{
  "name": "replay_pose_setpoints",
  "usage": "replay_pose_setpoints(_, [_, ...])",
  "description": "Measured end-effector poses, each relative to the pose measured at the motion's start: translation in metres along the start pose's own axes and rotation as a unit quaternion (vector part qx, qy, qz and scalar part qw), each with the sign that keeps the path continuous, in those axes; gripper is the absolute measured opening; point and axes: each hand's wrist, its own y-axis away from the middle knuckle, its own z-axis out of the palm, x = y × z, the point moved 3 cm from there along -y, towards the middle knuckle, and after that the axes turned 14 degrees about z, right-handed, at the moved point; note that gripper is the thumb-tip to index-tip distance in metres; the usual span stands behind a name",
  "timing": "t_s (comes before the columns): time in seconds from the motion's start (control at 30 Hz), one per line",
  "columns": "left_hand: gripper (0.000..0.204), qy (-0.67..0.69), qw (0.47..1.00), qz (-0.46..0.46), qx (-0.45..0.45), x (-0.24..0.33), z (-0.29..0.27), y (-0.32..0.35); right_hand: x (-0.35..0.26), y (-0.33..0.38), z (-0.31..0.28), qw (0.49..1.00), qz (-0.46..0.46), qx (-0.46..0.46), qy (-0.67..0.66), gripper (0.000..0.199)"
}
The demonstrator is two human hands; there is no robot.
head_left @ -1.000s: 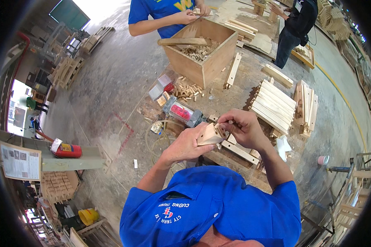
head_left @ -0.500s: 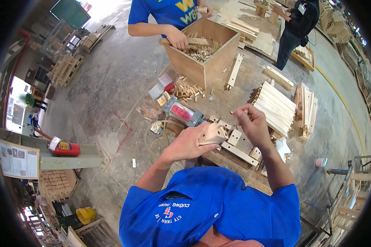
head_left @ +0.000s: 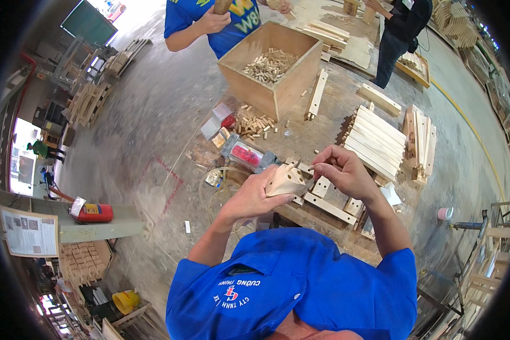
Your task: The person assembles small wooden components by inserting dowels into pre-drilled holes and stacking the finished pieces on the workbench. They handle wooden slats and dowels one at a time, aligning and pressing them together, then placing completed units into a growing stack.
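Note:
My left hand (head_left: 248, 196) is wrapped round a pale wooden block (head_left: 284, 182), its drilled end turned toward my right hand. A short peg seems to stick up from the block's top edge. Close beside that end, my right hand (head_left: 347, 174) pinches a small wooden dowel, mostly hidden by the fingertips. Below and behind the hands, drilled wooden bars (head_left: 330, 209) lie on the worktable. Just beyond the left hand is a clear cylinder with red contents and grey end caps (head_left: 247, 154).
A plywood box (head_left: 249, 90) of dowels stands at the table's far side, with a loose dowel pile (head_left: 256, 126) before it. Stacked wooden slats (head_left: 375, 141) lie to the right. A co-worker in blue (head_left: 209, 39) stands behind the box; another person in black (head_left: 399, 34) is farther right.
My right hand has come down and left to the block, whose drilled end has turned more into view. The co-worker in blue has lifted a wooden piece off the box.

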Motion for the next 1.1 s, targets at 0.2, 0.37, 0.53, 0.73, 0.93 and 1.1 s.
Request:
replay_pose_setpoints(0.2, [0.06, 0.014, 1.0, -0.002, -0.003, 0.009, 0.0, -0.001, -0.013, 0.0, 0.013, 0.996, -0.059, -0.021, 0.066, 0.018])
replay_pose_setpoints(0.37, [0.057, -0.004, 1.0, -0.019, -0.002, 0.008, 0.001, -0.002, -0.028, 0.009, 0.032, 0.987, -0.097, 0.0, 0.126, 0.016])
replay_pose_setpoints(0.53, [0.055, -0.05, 0.999, -0.014, 0.008, 0.008, 0.003, -0.002, -0.037, 0.012, 0.039, 0.955, -0.149, 0.073, 0.247, 0.013])
replay_pose_setpoints(0.73, [0.057, -0.123, 0.992, -0.007, 0.023, 0.01, 0.003, -0.005, -0.033, 0.013, 0.041, 0.933, -0.189, 0.126, 0.278, 0.012])
replay_pose_setpoints(0.93, [0.057, -0.173, 0.984, 0.012, 0.047, 0.008, 0.004, -0.004, -0.029, 0.015, 0.045, 0.933, -0.184, 0.15, 0.272, 0.011])
replay_pose_setpoints(1.1, [0.054, -0.176, 0.984, -0.002, 0.027, 0.011, 0.007, -0.005, -0.028, 0.018, 0.046, 0.935, -0.155, 0.145, 0.284, 0.01])
